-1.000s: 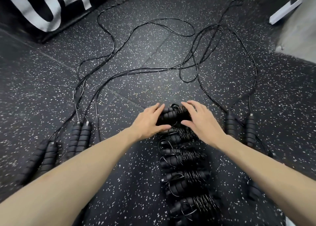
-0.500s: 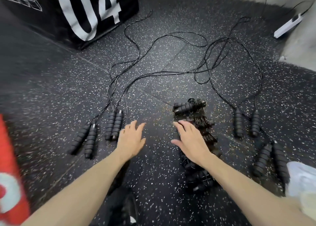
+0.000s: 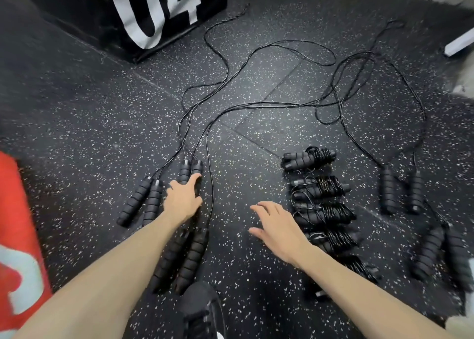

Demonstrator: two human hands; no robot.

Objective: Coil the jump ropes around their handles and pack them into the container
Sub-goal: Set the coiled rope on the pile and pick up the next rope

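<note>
On the speckled floor (image 3: 77, 123), left of centre, the left hand (image 3: 182, 200) reaches onto a pair of handles (image 3: 190, 172) of an uncoiled jump rope, its fingers (image 3: 193, 179) stretched out and apart, touching the handles but not yet closed round them. The right hand (image 3: 278, 229) hovers over bare floor just left of the row of coiled ropes (image 3: 320, 197), fingers spread and holding nothing. By my reading the step in hand is fetching the next loose rope to coil. Its cord (image 3: 230, 87) trails far across the floor and crosses other cords, so the next move calls for gripping both handles together and drawing the cord free before winding. More loose pairs lie near left (image 3: 139, 201), below the forearm (image 3: 188, 259) and at right (image 3: 400, 188). No container is in view.
</note>
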